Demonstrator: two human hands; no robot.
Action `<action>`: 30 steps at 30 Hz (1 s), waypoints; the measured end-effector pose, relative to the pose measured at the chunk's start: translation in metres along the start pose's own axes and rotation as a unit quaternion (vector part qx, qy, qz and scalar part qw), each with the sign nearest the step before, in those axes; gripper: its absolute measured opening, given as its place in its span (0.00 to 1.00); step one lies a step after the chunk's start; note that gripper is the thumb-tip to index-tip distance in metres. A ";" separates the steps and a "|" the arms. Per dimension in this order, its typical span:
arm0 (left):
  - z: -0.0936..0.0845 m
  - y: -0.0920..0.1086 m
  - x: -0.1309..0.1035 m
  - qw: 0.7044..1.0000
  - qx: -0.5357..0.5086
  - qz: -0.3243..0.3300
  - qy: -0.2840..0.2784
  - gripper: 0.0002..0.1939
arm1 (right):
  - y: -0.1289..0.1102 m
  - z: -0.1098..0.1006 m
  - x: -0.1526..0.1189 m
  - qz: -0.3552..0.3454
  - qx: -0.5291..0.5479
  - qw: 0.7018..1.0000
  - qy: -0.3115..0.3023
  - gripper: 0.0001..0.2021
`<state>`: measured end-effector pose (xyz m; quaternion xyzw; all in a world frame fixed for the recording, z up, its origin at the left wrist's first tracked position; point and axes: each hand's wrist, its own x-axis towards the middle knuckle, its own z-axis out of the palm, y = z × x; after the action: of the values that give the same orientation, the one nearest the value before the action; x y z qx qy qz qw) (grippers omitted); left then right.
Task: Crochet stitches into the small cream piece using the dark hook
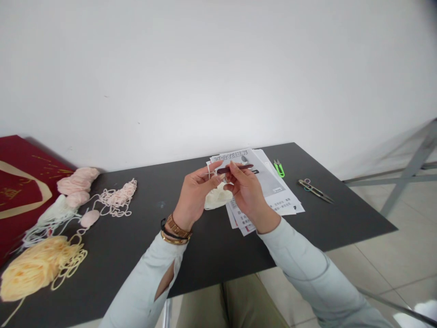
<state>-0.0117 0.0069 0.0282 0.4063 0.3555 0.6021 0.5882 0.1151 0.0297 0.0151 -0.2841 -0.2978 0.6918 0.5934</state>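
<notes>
One crochet hook point(235, 169), dark-handled with a metal shaft, above the near-left part of the paper stack point(269, 182), pinched between right-hand point(241, 186) thumb and fingers, its shaft reaching the left hand point(198, 193), whose thumb and fingers are drawn together in a pinch, the exact thing gripped too small to tell. One piece of cream yarn work point(217, 197), below the hands, at the stack's left edge; green snips point(279, 168), just right of the stack; metal snips point(315, 190), farther right; pink yarn point(78, 182) and yellow yarn point(36, 269), well left of the stack.
</notes>
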 end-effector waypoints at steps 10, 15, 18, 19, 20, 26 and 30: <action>-0.004 0.009 0.002 0.998 0.046 -0.012 0.048 0.14 | -0.002 -0.001 -0.001 -0.038 -0.039 0.998 -0.013 0.13; 0.009 -0.002 -0.003 0.995 0.013 0.020 0.095 0.18 | 0.002 0.000 -0.004 -0.033 -0.090 0.993 -0.064 0.13; 0.013 -0.004 -0.005 0.993 0.024 0.045 0.103 0.18 | 0.004 -0.001 -0.004 -0.026 -0.113 0.988 -0.104 0.14; 0.014 -0.004 -0.005 0.993 0.024 0.047 0.105 0.19 | 0.004 -0.001 -0.003 -0.027 -0.120 0.985 -0.119 0.15; 0.014 -0.004 -0.005 0.993 0.023 0.043 0.107 0.19 | 0.005 -0.002 -0.003 -0.029 -0.128 0.982 -0.134 0.15; 0.009 -0.002 -0.004 0.992 0.074 0.055 0.082 0.18 | 0.002 -0.005 0.000 -0.050 -0.130 0.977 -0.163 0.16; 0.001 0.001 -0.001 0.981 0.167 0.088 0.031 0.18 | -0.003 -0.004 -0.002 -0.058 -0.148 0.974 -0.165 0.16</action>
<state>-0.0115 0.0057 0.0296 0.5101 0.4320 0.5956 0.4456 0.1203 0.0287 0.0144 -0.2333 -0.5062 0.6418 0.5267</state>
